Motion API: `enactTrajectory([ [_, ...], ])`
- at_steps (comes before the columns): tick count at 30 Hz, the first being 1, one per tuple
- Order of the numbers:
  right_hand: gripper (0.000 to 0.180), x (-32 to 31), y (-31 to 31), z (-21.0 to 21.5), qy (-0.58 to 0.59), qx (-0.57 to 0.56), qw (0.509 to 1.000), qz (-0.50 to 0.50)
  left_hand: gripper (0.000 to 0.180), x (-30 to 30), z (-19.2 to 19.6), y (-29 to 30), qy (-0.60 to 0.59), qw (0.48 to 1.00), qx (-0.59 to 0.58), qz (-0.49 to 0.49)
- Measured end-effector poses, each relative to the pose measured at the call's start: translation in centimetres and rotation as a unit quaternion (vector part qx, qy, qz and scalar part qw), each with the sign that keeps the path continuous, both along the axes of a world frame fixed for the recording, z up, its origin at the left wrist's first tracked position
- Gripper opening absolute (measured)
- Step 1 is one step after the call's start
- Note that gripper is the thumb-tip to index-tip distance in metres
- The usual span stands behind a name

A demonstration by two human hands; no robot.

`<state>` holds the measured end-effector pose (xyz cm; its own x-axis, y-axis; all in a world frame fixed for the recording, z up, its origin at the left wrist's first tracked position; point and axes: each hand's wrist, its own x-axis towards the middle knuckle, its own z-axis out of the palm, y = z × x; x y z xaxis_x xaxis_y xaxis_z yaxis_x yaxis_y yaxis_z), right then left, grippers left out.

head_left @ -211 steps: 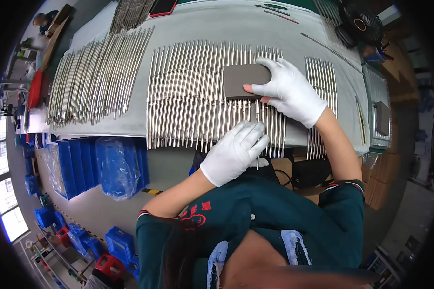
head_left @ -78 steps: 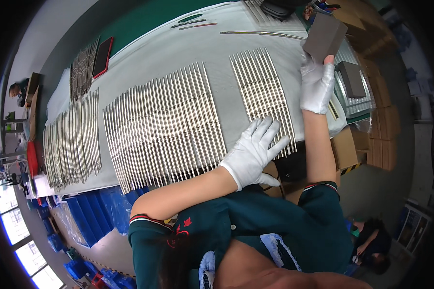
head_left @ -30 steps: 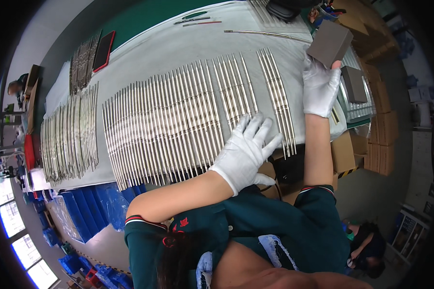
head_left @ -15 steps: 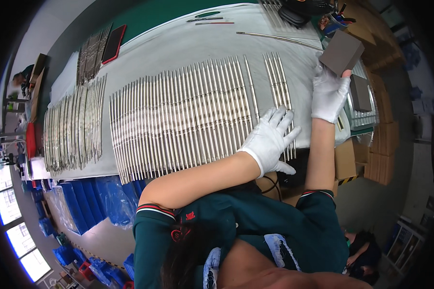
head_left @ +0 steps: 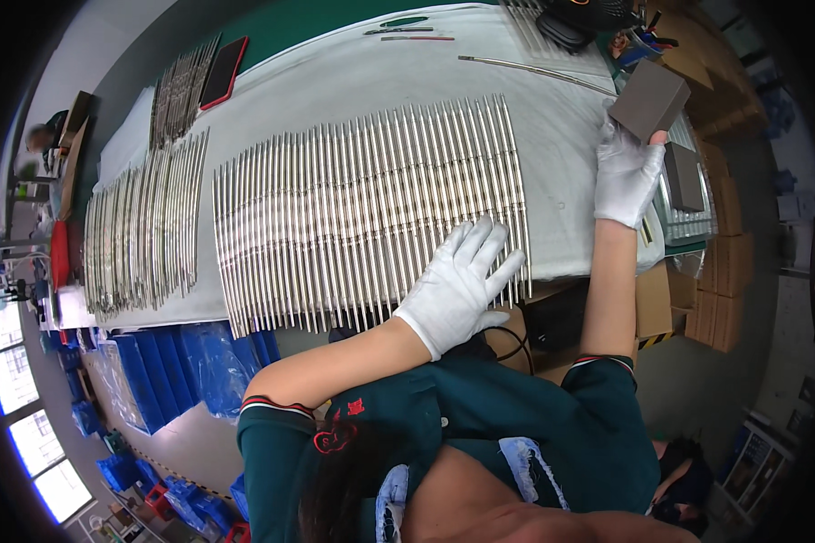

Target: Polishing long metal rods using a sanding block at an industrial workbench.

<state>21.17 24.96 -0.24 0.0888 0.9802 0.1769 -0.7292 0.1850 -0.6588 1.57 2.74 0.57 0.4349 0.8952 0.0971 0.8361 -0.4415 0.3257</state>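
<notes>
A wide row of slender silver metal rods [head_left: 353, 208] lies side by side on the pale cloth [head_left: 335, 86] over the table. My left hand [head_left: 455, 288], in a white glove, rests over the near part of the row's right end. Its fingers are spread and lie on the rods, covering parts of them. At the right, my right hand [head_left: 627, 179], also gloved in white with a bare thumb tip, grips a grey-brown rectangular block [head_left: 650, 101]. A second such block [head_left: 683, 177] sits just right of that hand.
Another bundle of rods [head_left: 145, 235] lies at the left, with darker rods [head_left: 181, 95] behind it. A red-edged phone [head_left: 224, 72] is beside these. One long rod [head_left: 534, 72] lies slantwise near the block. Blue bins [head_left: 154, 380] and cardboard boxes [head_left: 720, 285] stand beyond the table.
My left hand has moved left, and the separate rods at the right now lie against the main row. The right hand still holds the block, almost unmoved.
</notes>
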Motion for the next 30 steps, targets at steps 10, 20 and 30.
enactTrajectory([
  [10, 0.064, 0.0, 0.1, -0.4, -0.010, -0.012, 1.000, 0.012, 0.078, 0.1, -0.7, -0.5, -0.090, 0.995, 0.022, 0.024],
  [20, 0.059, -1.5, -1.8, 0.1, -0.321, 0.043, 0.946, 0.006, 0.084, 0.2, -1.9, -1.8, -0.025, 0.994, 0.077, 0.068],
  [30, 0.066, -3.5, -3.2, -0.7, -0.732, 0.250, 0.633, 0.014, 0.077, 0.1, -2.1, -2.4, -0.006, 0.990, 0.103, 0.095],
])
